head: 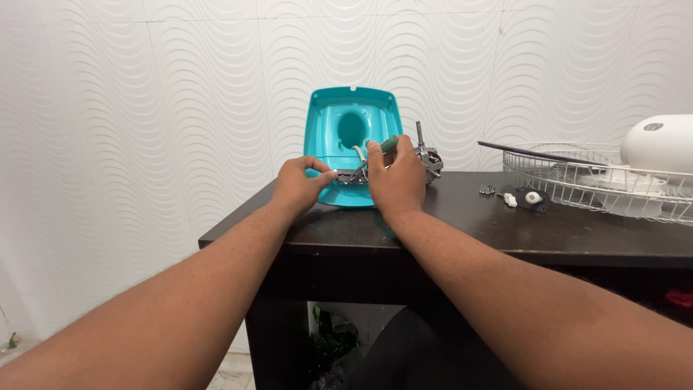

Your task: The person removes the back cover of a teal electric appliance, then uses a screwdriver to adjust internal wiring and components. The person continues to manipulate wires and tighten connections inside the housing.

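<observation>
A teal plastic housing stands tilted upright on the dark table, its hollow side facing me. My left hand pinches a small metal part at the housing's lower edge. My right hand grips a green-handled screwdriver, its tip pointing down-left at that metal part. White wires run out of the housing's oval hole. A fan motor with a steel shaft sits just behind my right hand, partly hidden by it.
A white wire fan guard lies at the right with a white rounded cover on it. Small screws and a black-and-white knob part rest between. A wavy white wall stands behind; the table's left edge is near my left arm.
</observation>
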